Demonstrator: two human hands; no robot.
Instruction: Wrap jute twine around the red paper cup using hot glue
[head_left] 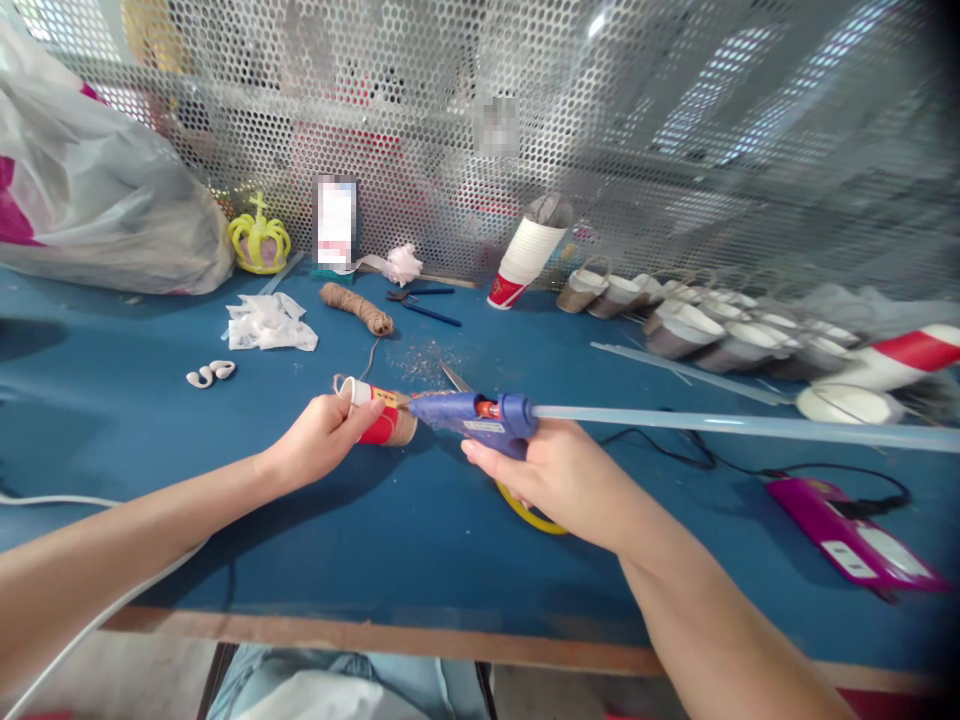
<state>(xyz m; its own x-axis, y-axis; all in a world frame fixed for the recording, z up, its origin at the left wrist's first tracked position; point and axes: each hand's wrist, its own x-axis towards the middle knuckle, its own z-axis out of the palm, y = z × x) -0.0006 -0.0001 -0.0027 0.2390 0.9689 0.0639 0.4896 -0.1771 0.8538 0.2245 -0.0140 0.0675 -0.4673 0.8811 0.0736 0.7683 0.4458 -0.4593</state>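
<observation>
My left hand (328, 433) is closed round a small red and white paper cup (381, 428) tipped on its side, its base end wrapped in brown twine. In my right hand (551, 465) is a blue hot glue gun (480, 415), with a long clear glue stick (697, 425) sticking out of its back. The gun's nozzle meets the cup near my left thumb; I cannot make out any glue there. A twine skein (356, 308) lies behind the cup, its loose strand running down towards it. Scissors (531, 512) with yellow handles lie partly hidden under the gun and my right hand.
Twine-trimmed cups (686, 328) stand at the right, near a purple power strip (855, 535) and its black cord. Behind are a cup stack (527, 255), blue-handled pliers (427, 305), a phone (336, 225) and a yellow crown (259, 240). White earbuds (211, 374) and crumpled tissue (270, 323) lie left.
</observation>
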